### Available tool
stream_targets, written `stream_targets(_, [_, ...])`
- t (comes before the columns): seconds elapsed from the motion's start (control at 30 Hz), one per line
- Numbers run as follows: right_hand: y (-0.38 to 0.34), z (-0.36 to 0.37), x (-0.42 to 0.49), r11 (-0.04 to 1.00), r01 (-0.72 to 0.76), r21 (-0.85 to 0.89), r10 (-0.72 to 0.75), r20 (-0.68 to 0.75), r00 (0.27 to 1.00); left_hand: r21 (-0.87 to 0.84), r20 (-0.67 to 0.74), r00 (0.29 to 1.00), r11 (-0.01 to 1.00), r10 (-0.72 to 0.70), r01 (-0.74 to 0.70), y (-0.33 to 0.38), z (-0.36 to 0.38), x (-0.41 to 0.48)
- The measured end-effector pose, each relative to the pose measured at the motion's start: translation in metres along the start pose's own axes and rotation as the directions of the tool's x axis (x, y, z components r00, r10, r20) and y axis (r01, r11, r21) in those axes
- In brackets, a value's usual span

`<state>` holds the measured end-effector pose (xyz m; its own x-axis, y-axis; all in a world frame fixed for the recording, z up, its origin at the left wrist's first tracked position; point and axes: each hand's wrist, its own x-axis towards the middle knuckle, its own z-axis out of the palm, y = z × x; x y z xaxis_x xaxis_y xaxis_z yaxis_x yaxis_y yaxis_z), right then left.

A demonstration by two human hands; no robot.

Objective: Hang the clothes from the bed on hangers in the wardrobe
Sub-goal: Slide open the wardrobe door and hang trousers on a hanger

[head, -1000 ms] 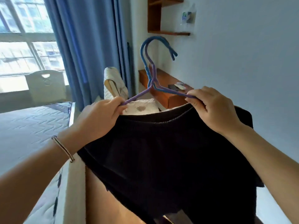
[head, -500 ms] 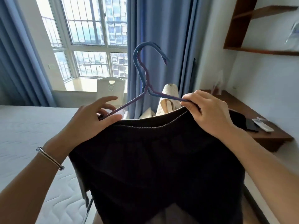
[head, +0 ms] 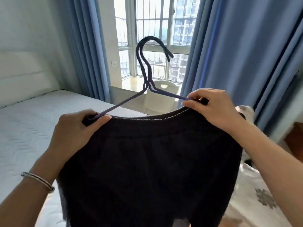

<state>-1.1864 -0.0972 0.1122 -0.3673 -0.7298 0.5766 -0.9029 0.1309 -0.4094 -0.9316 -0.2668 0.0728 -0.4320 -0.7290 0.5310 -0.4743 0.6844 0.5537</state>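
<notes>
A black garment (head: pixel 147 169) is held up at chest height in front of a bedroom window, its ribbed upper edge stretched across a purple hanger (head: pixel 148 82) whose hook rises upright above it. The left end of the hanger is pinched together with the cloth by the left hand (head: pixel 77 128), thumb laid along the hem; the right end is gripped, with the fabric bunched beneath it, by the closed fingers of the right hand (head: pixel 214 107). The garment is seen hanging clear of the bed (head: pixel 24 128), whose bare quilted mattress lies to the left and below. A metal bracelet (head: pixel 38 179) is worn on the left wrist. A patterned white fabric (head: pixel 255 190) is spread at lower right, partly hidden behind the right forearm. Blue curtains (head: pixel 237 54) are drawn back on either side of the barred window (head: pixel 157 30), and a white chair (head: pixel 161 97) is set beneath the sill. The wardrobe is not seen in this view.
</notes>
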Motion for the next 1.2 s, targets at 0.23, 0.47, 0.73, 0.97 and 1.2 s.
stream_targets(0.23, [0.106,0.042,0.149,0.999,-0.018,0.048,-0.004,0.430,0.903,0.185,-0.238,0.967,0.973,-0.094,0.140,-0.004,0.043,0.096])
stream_targets(0.47, [0.172,0.129,0.262,0.997,0.055,0.058,-0.065,0.195,0.979,0.229,-0.346,0.917,0.930,-0.200,0.289,-0.047,0.085,0.178])
stream_targets(0.73, [0.186,0.215,0.403,0.988,0.113,0.107,-0.119,0.055,0.991,0.210,-0.431,0.877,0.922,-0.211,0.325,-0.118,0.121,0.304])
stream_targets(0.97, [0.207,0.295,0.483,0.982,0.070,0.173,-0.094,0.134,0.987,0.192,-0.351,0.874,0.888,-0.336,0.419,-0.175,0.159,0.375])
stream_targets(1.2, [0.226,0.386,0.561,0.976,0.053,0.210,-0.105,0.243,0.964,0.248,-0.397,0.811,0.801,-0.429,0.545,-0.231,0.190,0.431])
